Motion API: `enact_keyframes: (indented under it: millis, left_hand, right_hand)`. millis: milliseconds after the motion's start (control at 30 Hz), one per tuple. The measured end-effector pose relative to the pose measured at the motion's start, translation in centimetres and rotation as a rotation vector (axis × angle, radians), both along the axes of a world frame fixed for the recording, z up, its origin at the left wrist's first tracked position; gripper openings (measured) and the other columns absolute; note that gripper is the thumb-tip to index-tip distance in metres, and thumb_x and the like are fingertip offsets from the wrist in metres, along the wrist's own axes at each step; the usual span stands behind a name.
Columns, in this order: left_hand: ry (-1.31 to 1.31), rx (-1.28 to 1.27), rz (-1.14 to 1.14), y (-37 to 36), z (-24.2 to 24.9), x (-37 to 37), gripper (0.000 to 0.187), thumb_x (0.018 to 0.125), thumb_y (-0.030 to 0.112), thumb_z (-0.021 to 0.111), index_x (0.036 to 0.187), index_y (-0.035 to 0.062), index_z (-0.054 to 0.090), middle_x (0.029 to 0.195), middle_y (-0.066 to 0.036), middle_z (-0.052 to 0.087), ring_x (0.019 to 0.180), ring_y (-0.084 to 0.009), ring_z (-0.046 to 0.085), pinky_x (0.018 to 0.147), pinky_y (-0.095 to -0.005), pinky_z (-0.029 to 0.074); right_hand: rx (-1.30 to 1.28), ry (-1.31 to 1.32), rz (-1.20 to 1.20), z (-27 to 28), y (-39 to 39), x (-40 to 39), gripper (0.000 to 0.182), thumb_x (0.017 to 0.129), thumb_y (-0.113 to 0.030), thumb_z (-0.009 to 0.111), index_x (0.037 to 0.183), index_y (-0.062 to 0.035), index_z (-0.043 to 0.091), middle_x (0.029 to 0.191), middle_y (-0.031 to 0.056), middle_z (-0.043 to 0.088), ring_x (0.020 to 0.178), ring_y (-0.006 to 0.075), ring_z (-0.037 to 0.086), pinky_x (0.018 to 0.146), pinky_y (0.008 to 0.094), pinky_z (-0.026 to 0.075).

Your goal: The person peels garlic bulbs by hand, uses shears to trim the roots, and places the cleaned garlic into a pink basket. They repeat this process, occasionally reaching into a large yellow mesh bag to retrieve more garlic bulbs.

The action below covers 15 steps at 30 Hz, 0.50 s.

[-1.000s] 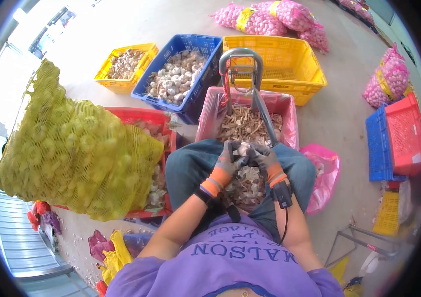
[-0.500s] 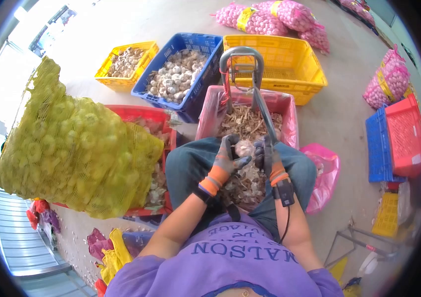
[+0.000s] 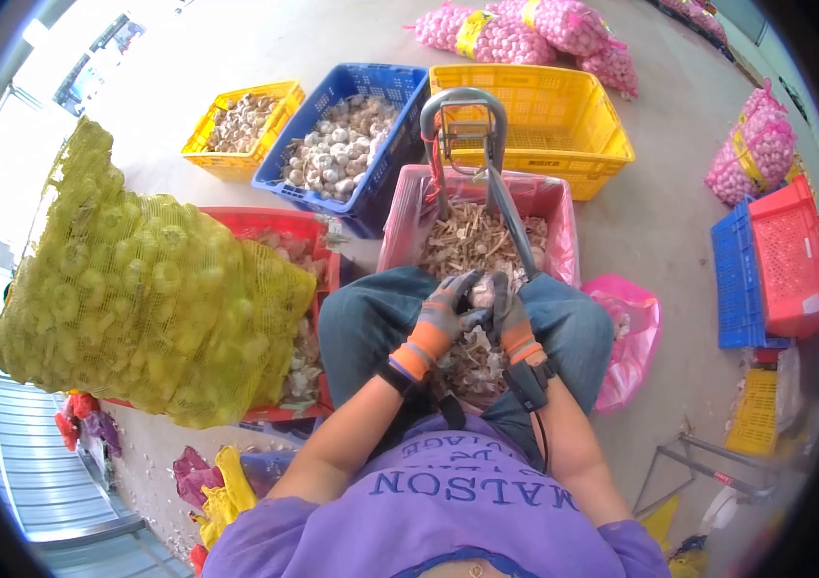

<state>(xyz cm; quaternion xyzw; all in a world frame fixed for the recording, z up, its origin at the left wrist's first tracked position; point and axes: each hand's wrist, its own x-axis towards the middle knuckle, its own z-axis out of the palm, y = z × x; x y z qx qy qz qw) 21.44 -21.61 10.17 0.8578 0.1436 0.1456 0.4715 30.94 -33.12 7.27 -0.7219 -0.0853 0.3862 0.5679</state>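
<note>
I sit with a pile of garlic skins and trimmings in my lap (image 3: 467,361). My left hand (image 3: 441,313), in a grey glove with an orange cuff, and my right hand (image 3: 508,316), gloved the same, are pressed together over the lap. Both grip a white garlic bulb (image 3: 479,308), which is mostly hidden by the fingers. Just beyond my hands the long arm of a grey metal cutter (image 3: 510,217) slopes up to its frame (image 3: 457,111). The cutter stands over a pink crate (image 3: 404,226) filled with cut garlic stems.
A bulging yellow mesh sack (image 3: 140,289) lies on a red crate (image 3: 279,223) at my left. Ahead are a blue crate of garlic bulbs (image 3: 400,87), a small yellow crate (image 3: 236,164) and a large yellow crate (image 3: 563,159). Pink mesh sacks (image 3: 525,29), stacked blue and red crates (image 3: 766,270) and a pink bag (image 3: 636,337) are at the right.
My hands had lifted the bulb clear and apart; now they have closed together again and dropped slightly, covering the bulb. My right forearm has swung inward.
</note>
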Motion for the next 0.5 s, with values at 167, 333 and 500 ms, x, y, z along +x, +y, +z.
enact_keyframes:
  millis: [167,333,500]
  left_hand:
    - [-0.108,-0.362,0.018,0.0,-1.7,-0.3,0.063,0.066,0.010,0.072,0.125,0.0049,0.047,0.112,-0.014,0.056,0.102,-0.0224,0.055,0.088,-0.0311,0.043]
    - [-0.017,-0.678,-0.094,0.1,0.4,-0.7,0.058,0.066,0.003,0.071,0.120,0.0029,0.050,0.109,-0.011,0.058,0.100,-0.0162,0.055,0.086,-0.0274,0.044]
    - [-0.002,-0.215,0.035,-0.6,-0.3,-0.6,0.052,0.066,0.001,0.071,0.114,0.0005,0.050,0.103,-0.011,0.058,0.095,-0.0185,0.057,0.082,-0.0279,0.046]
  right_hand:
    - [0.079,-0.503,-0.129,-5.6,0.3,0.5,0.074,0.080,-0.074,0.030,0.063,-0.0068,0.056,0.043,0.0030,0.044,0.033,0.0140,0.041,0.031,0.0271,0.030]
    - [0.081,0.403,-0.031,4.1,-0.1,0.0,0.065,0.081,-0.071,0.034,0.071,-0.0109,0.056,0.044,-0.0006,0.042,0.031,0.0121,0.034,0.030,0.0254,0.023]
    - [0.246,0.307,0.086,1.0,0.1,0.5,0.062,0.081,-0.068,0.041,0.078,-0.0079,0.057,0.048,-0.0004,0.044,0.034,0.0144,0.037,0.033,0.0299,0.031]
